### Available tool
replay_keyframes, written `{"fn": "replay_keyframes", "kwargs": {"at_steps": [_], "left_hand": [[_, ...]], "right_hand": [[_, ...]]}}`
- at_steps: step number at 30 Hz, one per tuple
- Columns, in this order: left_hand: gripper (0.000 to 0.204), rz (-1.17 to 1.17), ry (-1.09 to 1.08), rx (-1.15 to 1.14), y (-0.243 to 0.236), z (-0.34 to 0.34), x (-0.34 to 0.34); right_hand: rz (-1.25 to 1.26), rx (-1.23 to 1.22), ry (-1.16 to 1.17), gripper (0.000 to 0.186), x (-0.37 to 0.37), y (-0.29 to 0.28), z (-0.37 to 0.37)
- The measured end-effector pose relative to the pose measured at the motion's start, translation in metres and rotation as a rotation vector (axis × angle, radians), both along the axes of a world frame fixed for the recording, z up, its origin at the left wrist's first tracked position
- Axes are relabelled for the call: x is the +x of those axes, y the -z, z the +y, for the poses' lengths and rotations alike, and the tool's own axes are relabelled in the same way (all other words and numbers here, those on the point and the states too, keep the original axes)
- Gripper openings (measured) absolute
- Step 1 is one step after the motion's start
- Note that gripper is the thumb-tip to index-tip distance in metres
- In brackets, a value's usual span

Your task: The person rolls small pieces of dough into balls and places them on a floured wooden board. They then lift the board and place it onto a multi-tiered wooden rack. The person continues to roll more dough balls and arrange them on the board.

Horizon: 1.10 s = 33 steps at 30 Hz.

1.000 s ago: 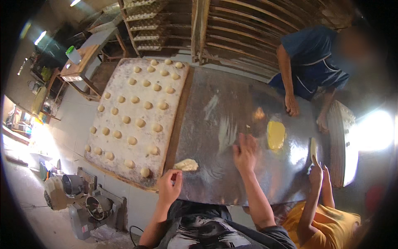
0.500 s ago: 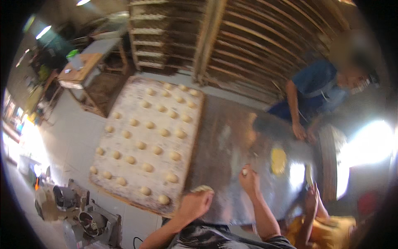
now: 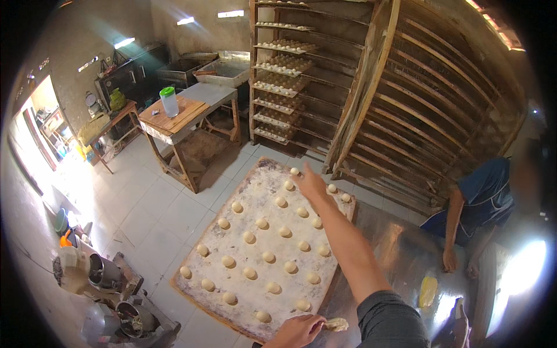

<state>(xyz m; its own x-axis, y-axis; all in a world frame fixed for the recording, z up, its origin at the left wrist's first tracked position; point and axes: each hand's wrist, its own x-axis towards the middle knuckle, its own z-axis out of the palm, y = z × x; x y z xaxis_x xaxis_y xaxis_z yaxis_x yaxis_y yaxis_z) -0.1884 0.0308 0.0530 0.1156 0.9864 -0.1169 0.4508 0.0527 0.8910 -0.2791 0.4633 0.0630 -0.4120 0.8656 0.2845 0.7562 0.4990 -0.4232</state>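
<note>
My left hand [image 3: 299, 332] is closed at the near edge of a floured wooden board [image 3: 188, 255], holding a pale lump of dough [image 3: 336, 324] that sticks out past its fingers. Across the board stretches my right arm. At its far end my right hand [image 3: 311, 184] has its thumb and fingers apart, right beside a small round dough ball [image 3: 295, 171] close to the board's far edge. Several similar dough balls [image 3: 268, 257] sit spaced out in rows over the floured surface.
A metal-topped table [image 3: 371, 255] carries a yellow slab [image 3: 428, 292]; a co-worker in blue [image 3: 484, 185] stands beyond it. Behind stand wooden racks [image 3: 371, 87] with trays of dough balls [image 3: 284, 66]. Left are a wooden table [image 3: 174, 116] with a green-lidded jug [image 3: 169, 102], and machinery [image 3: 125, 301].
My right hand has moved from over the metal table to the board's far edge, and its fingers have parted from a small dough ball. My left hand still holds dough. The view has swung left.
</note>
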Motion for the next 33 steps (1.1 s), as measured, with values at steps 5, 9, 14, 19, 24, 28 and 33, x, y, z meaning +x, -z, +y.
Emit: {"fn": "replay_keyframes", "kwargs": {"at_steps": [5, 9, 14, 19, 24, 28, 33], "left_hand": [[0.037, -0.019, 0.038, -0.129, 0.002, 0.006, 0.007], [0.028, 0.056, 0.153, 0.282, 0.058, 0.032, 0.061], [0.034, 0.152, 0.161, 0.415, 0.034, 0.039, 0.095], [0.042, 0.183, 0.273, 0.186, 0.056, 0.051, 0.102], [0.039, 0.530, 0.468, 0.426, 0.075, 0.047, 0.106], [0.041, 0.568, 0.430, 0.168, 0.053, 0.031, 0.126], [0.041, 0.697, 0.671, 0.576, -0.012, 0.013, 0.142]], "right_hand": [[0.302, -0.222, 0.021, 0.038, 0.172, 0.004, -0.148], [-0.015, -0.501, 0.250, 0.027, 0.340, 0.027, -0.316], [0.032, -0.257, 0.059, 0.049, 0.353, 0.090, -0.405], [0.251, -0.535, 0.116, 0.032, 0.372, 0.104, -0.416], [1.053, -1.244, 0.292, 0.025, 0.399, 0.095, -0.418], [0.946, -1.439, 0.347, 0.036, 0.411, 0.082, -0.394], [1.707, -1.906, 0.226, 0.055, 0.394, 0.065, -0.383]]}}
